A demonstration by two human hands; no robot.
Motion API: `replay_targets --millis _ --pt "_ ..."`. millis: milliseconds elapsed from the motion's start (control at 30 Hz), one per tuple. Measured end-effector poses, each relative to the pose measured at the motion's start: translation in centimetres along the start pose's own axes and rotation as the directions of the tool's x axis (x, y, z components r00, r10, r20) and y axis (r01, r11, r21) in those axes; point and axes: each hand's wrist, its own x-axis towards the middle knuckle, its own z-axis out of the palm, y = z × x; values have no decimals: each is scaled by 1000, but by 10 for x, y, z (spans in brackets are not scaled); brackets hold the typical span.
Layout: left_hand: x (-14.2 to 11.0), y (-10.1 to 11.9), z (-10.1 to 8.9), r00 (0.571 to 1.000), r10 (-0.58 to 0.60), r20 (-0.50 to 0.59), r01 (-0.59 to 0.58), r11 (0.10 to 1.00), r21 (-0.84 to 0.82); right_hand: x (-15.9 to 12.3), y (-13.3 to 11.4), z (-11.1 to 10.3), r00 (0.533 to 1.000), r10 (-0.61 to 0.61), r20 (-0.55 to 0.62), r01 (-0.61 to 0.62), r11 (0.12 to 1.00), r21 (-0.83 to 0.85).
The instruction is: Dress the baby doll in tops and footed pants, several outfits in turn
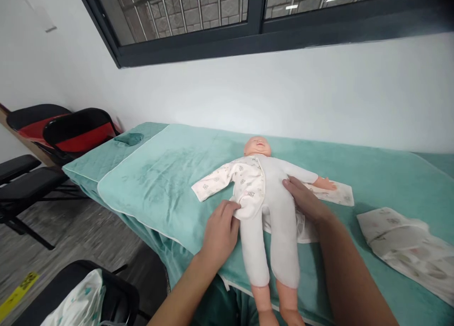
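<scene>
A baby doll (280, 193) lies on its back with its head toward the wall, its white cloth body and legs pointing at me. A printed baby shirt (248, 179) covers the doll's arm and chest on the left of the picture. The rest of the shirt lies beneath the doll, and its other sleeve (340, 193) sticks out flat under the doll's bare hand. My left hand (222, 231) is closed, pinching the shirt's lower hem. Against the doll's side, my right hand (305, 198) grips the torso, thumb in front; its other fingers are largely hidden.
A teal-covered bed (159, 175) runs along the white wall below a barred window. To the right lies a folded printed cloth (407, 245). Black and red chairs (81, 132) stand left, and a nearer chair (120, 288) holds a white patterned cloth (80, 302).
</scene>
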Motion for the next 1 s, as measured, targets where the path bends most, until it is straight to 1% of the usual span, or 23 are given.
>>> replay_targets --millis 67,133,200,267,300,333,367,400,433,467,500,600,633,667,700,767,800,833,867,900,933,967,1000 --pt "-5 9 -3 997 29 -68 -33 997 -72 -1 1 5 997 39 59 -47 989 141" --pt "-13 17 -7 993 55 -104 -65 993 -103 -2 1 11 990 65 122 -98 952 289" --pt "-18 22 -11 995 74 -73 -84 984 -155 -2 0 16 986 88 142 -137 909 393" --pt "-18 20 -16 999 41 20 -34 954 -297 -3 -1 19 984 106 141 -159 874 458" --pt "-15 16 -18 998 -14 60 36 922 -385 -3 -1 20 983 111 144 -167 863 477" --pt "-10 10 -19 992 -101 78 126 880 -458 -3 -2 21 983 109 150 -170 854 491" --pt "-5 3 -20 976 -208 70 215 835 -506 -3 -2 22 982 98 159 -166 848 503" --pt "2 -4 -20 947 -318 39 289 798 -528 -4 -1 23 983 82 165 -156 845 512" --pt "10 -12 -19 911 -412 -9 345 774 -532 -4 -1 25 983 61 174 -144 843 519" --pt "17 -19 -18 880 -472 -47 380 761 -525 -5 0 27 982 36 184 -129 842 525" --pt "23 -24 -17 867 -495 -51 401 756 -518 -6 0 28 980 10 200 -116 844 524" --pt "35 -29 -14 895 -443 53 414 781 -467 -8 1 33 964 -51 260 -75 889 452" --pt "37 -27 -14 905 -421 56 405 815 -415 -9 0 34 961 -66 267 -49 914 402" --pt "39 -23 -14 919 -395 22 379 863 -335 -9 0 34 964 -75 254 -15 942 336" --pt "43 -18 -14 934 -355 -40 337 912 -234 -8 -1 33 971 -83 223 25 967 252" --pt "57 -3 -14 966 -213 -144 211 977 -27 -7 -2 28 985 -120 122 114 992 51" --pt "67 6 -12 980 -120 -156 131 990 58 -6 -2 24 988 -148 54 150 988 -40" --pt "79 16 -9 991 -33 -128 48 992 118 -5 -1 18 984 -176 -33 172 980 -104" --pt "92 27 -5 996 45 -75 -33 986 162 -5 0 12 969 -200 -145 179 973 -144" --pt "106 37 2 993 115 -2 -112 972 204 -5 1 4 937 -213 -277 172 971 -167" --pt "120 48 10 978 184 97 -203 947 248 -5 3 -3 882 -212 -422 147 973 -180" --pt "132 57 20 946 247 210 -302 908 290 -6 6 -11 805 -205 -557 117 975 -190" --pt "144 65 32 904 298 307 -397 854 338 -7 8 -18 736 -206 -645 100 975 -197"
